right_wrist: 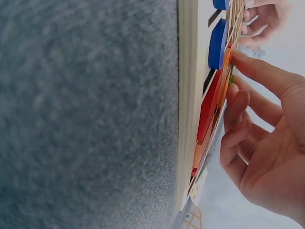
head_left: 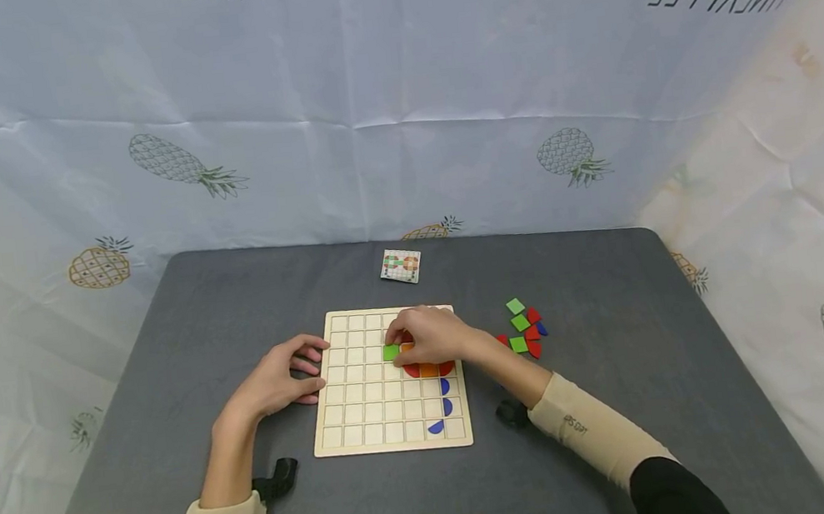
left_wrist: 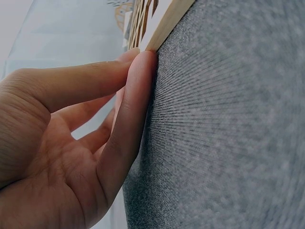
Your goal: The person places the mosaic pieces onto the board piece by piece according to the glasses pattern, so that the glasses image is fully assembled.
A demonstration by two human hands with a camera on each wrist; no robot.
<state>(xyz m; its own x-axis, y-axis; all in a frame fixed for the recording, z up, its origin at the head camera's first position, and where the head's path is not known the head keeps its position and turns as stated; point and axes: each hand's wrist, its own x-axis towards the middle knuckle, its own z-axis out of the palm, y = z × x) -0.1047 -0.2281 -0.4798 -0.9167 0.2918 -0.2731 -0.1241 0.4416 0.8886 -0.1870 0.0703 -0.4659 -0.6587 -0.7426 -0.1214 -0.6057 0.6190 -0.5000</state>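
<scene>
A wooden grid board lies flat on the grey table. My left hand rests against its left edge, thumb and fingertips touching it; in the left wrist view the hand meets the board's rim with fairly straight fingers. Over the board's upper part, my right hand pinches a green tile between thumb and fingers. The right wrist view shows the hand with a sliver of the green tile at its fingertips. Red pieces and an orange piece sit beside it, partly covered.
Three blue pieces lie in the board's lower right. Loose green tiles, several red pieces and a blue one lie right of the board. A small patterned card lies behind it. A patterned cloth hangs behind the table.
</scene>
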